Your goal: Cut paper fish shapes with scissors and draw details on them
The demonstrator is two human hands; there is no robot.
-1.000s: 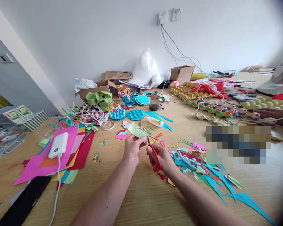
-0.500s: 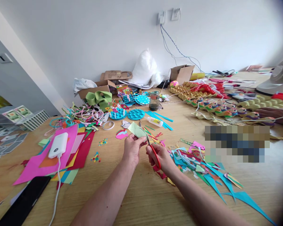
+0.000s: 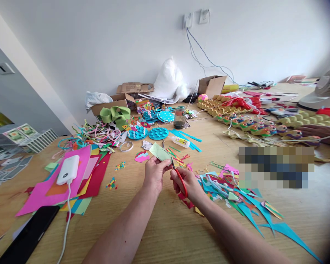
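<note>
My left hand (image 3: 154,175) pinches a pale green piece of paper (image 3: 159,151) and holds it up over the wooden table (image 3: 165,227). My right hand (image 3: 187,183) is closed round red-handled scissors (image 3: 179,176), whose blades meet the paper's right edge. Both hands are close together near the middle of the view. Cut scraps of coloured paper (image 3: 231,194) lie just right of my right hand.
Left lie pink and red paper sheets (image 3: 52,183), a white power bank (image 3: 68,169) with its cable and a black phone (image 3: 30,236). Farther back are blue discs (image 3: 158,133), a glue bottle (image 3: 181,142), a jar (image 3: 179,118), boxes and egg cartons (image 3: 264,126). Another person's hand (image 3: 319,131) rests far right.
Almost nothing has changed. My hands stay in the same place, the scissors at the paper's edge; the view has shifted very slightly.
</note>
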